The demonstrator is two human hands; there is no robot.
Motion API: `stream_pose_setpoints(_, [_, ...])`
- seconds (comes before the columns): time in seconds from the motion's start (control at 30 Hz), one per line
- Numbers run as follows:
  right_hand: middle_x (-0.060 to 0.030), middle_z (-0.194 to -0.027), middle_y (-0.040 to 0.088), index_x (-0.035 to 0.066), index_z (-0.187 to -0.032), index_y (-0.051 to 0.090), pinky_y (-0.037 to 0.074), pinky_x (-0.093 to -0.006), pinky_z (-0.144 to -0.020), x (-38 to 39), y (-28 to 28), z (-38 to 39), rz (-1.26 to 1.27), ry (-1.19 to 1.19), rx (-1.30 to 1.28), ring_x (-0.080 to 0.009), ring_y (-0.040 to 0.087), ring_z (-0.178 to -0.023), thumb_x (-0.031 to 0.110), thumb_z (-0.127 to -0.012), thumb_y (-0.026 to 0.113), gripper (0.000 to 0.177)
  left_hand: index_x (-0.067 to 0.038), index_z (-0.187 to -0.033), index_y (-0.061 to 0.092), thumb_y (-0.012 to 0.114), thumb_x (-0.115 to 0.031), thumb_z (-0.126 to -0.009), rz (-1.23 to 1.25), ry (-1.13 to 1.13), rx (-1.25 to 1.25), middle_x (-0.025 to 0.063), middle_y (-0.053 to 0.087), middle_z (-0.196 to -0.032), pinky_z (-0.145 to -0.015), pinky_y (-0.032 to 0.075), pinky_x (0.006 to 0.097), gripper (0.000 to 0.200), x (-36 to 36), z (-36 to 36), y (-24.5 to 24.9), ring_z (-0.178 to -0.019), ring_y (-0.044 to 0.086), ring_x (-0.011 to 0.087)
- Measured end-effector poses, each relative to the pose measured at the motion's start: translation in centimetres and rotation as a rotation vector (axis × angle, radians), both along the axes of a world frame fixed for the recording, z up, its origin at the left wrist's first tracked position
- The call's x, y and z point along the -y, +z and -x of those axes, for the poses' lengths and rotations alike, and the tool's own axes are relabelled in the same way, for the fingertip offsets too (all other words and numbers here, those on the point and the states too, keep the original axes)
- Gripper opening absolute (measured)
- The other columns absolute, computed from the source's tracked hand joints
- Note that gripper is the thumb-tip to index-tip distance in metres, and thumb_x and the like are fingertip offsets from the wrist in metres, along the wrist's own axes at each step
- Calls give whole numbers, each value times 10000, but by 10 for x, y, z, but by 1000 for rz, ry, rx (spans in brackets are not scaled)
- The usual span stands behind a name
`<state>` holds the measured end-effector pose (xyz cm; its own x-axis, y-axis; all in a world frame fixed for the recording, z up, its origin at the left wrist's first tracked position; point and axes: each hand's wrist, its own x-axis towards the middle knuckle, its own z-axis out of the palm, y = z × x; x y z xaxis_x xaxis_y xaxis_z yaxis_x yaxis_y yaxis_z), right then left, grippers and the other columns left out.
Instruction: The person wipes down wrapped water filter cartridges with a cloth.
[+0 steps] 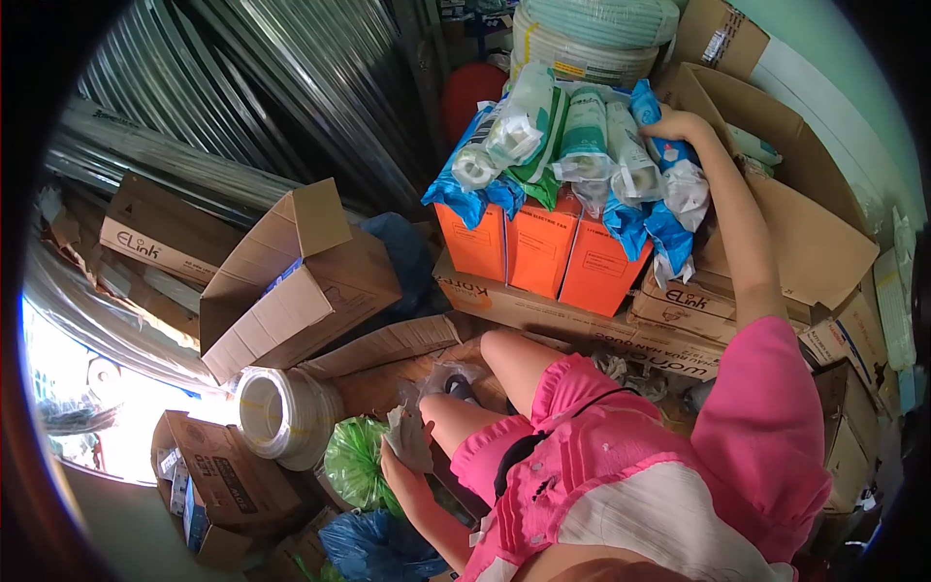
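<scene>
My right hand (676, 126) reaches to the top of the stack, its fingers closed round a blue plastic-wrapped package (671, 152). Beside it lie several rolls in clear and green plastic (584, 131) and more blue packages (456, 184), all on top of orange boxes (548, 254). Low at the left, my left hand (400, 472) grips a crumpled greyish-white piece (409, 439), paper or cloth. That hand is right next to a green plastic bag (359, 464), with a blue plastic bag (373, 545) below.
An open carton (301, 291) and a white coil of tubing (281, 417) stand at the left. Behind them lean long metal profiles (242, 87). A large open box (805, 204) is at the right. White hose coils (592, 44) are stacked at the back.
</scene>
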<state>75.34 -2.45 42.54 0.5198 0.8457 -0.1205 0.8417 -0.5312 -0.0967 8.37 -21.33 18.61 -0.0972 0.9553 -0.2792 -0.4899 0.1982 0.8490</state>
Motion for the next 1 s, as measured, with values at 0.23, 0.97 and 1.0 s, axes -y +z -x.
stream_pose_setpoints(0.23, [-186,-1388,572,63,-1353,584,465,-454,-1020,-14,6,18,77,-56,158,-338,577,-1253,667,-871,506,778,82,-1326,528,386,-375,-1054,14,-58,34,202,653,-1231,-874,545,366,551,-5,-31,29,-1041,692,349])
stream_pose_setpoints(0.97, [-107,-864,718,99,-1058,719,511,-420,-695,157,131,0,-758,202,372,-316,673,-783,440,-940,599,381,-61,-1440,433,600,-196,-974,8,-7,-267,118,589,-1310,-805,512,360,513,-39,-82,28,-1053,634,248])
stream_pose_setpoints(1.0, [-111,-906,722,97,-1067,720,516,-418,-716,152,133,-28,-653,180,408,-315,677,-819,440,-934,606,386,-62,-1401,472,598,-195,-979,4,52,-192,114,611,-1266,-802,513,361,460,-48,-93,27,-988,643,244])
